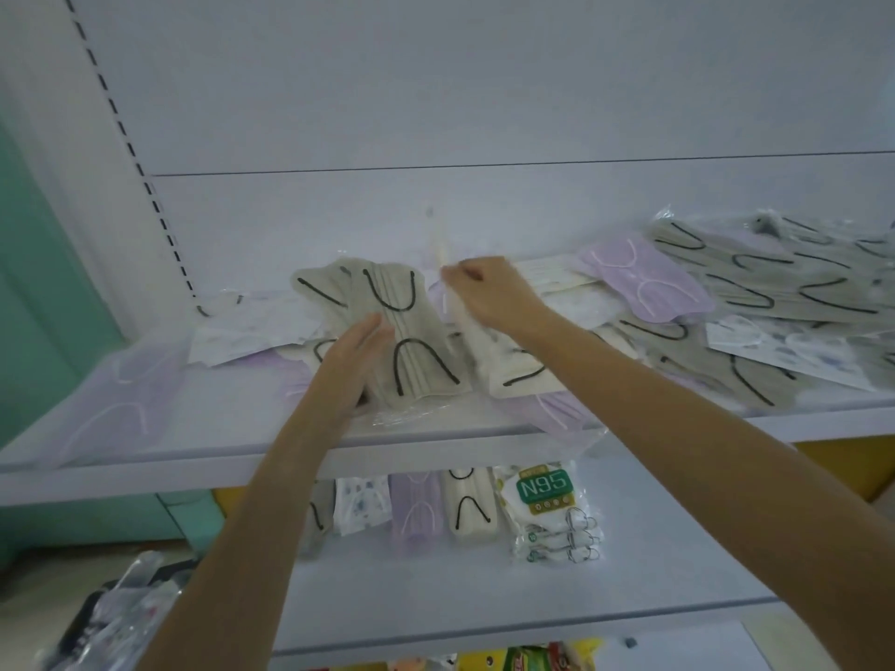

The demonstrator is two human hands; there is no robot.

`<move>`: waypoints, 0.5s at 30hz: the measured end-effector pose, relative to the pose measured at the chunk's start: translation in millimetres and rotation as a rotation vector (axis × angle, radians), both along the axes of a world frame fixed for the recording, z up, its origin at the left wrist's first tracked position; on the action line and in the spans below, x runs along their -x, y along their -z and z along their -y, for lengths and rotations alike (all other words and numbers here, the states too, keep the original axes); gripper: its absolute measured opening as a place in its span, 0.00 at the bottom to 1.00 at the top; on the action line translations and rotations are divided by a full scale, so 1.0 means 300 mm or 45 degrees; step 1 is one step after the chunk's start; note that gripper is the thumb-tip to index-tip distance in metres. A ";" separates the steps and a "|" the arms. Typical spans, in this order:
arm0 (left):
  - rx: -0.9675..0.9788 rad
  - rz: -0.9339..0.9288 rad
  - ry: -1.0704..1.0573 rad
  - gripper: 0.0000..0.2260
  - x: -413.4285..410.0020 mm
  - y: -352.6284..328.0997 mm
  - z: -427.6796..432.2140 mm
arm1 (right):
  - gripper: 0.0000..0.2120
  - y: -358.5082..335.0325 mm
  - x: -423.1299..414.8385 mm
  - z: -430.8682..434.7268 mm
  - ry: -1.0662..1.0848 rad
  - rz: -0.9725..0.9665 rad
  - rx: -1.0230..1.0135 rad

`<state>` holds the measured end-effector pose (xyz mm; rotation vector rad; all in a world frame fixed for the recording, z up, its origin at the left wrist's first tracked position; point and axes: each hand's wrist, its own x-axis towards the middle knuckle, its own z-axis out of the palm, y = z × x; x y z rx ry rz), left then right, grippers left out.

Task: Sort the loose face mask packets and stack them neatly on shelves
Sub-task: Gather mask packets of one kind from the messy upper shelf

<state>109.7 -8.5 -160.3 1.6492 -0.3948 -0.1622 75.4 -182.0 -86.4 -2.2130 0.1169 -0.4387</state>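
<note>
White shelving is filling my view, and loose mask packets (775, 283) are lying jumbled on the upper shelf (145, 457). My left grip (356, 360) is resting open, fingers straight, against a grey packet (411, 341) with black loops. Just beside it, my right grip (489, 293) is pinching a pale packet (460, 322) held edge-on. Purple packets (644, 278) are lying further right, and an N95 pack (545, 486) is standing on the lower shelf (629, 573).

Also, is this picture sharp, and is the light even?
Head view: soft overall; motion blur on the right hand and the cream packet it pinches; light dim and even; the wide-angle lens bends the slotted upright at left.
</note>
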 end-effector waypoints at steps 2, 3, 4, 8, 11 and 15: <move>0.020 0.034 0.016 0.17 0.004 -0.005 0.004 | 0.16 0.005 0.010 -0.075 -0.310 -0.346 -0.382; 0.025 0.067 0.007 0.12 0.004 -0.001 0.004 | 0.18 0.013 0.001 -0.089 -0.363 -0.417 -0.474; 0.011 0.104 -0.018 0.08 0.001 0.007 0.003 | 0.17 0.022 -0.016 -0.088 -0.348 -0.393 -0.467; 0.013 0.143 -0.110 0.13 0.000 0.020 -0.009 | 0.19 0.045 -0.070 0.023 0.206 -0.070 0.211; 0.053 0.151 -0.029 0.27 -0.003 0.020 -0.016 | 0.23 0.086 -0.096 0.151 0.487 -0.339 0.302; 0.042 0.140 -0.003 0.36 -0.009 0.022 -0.016 | 0.23 0.112 -0.104 0.226 0.413 -0.345 -0.075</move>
